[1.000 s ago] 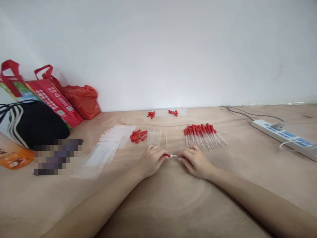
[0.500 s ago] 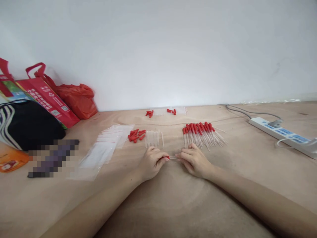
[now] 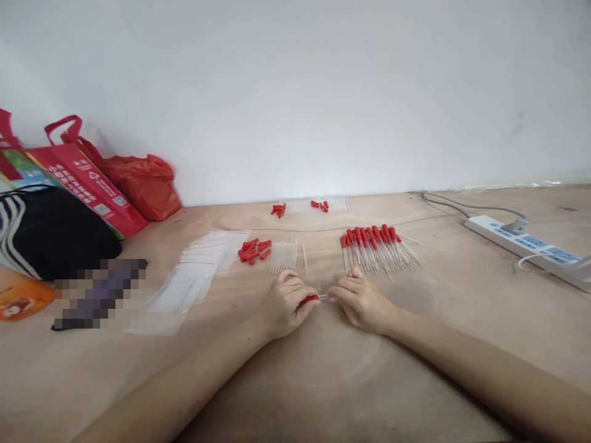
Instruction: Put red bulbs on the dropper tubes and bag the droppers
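My left hand [image 3: 289, 303] is closed on a red rubber dropper bulb [image 3: 309, 299]. Between the hands runs a thin clear dropper tube [image 3: 323, 297], one end at the bulb, the other pinched by my right hand [image 3: 359, 300]. How deep the tube sits in the bulb is hidden by the fingers. Just beyond my left hand lies a row of bare tubes [image 3: 283, 256], with a single tube [image 3: 304, 259] beside it and a pile of loose red bulbs [image 3: 253, 251] to the left. Droppers with red bulbs fitted [image 3: 373, 243] lie side by side beyond my right hand.
Clear zip bags [image 3: 196, 271] lie at the left. More red bulbs [image 3: 279, 211] and a bag [image 3: 339, 204] are near the wall. A white power strip [image 3: 526, 246] with cords is at the right. Shopping bags [image 3: 87, 178] and a black bag [image 3: 64, 231] stand far left.
My left fingers have shifted on the bulb, and more of its red side shows now. The visible stretch of tube between the hands is shorter.
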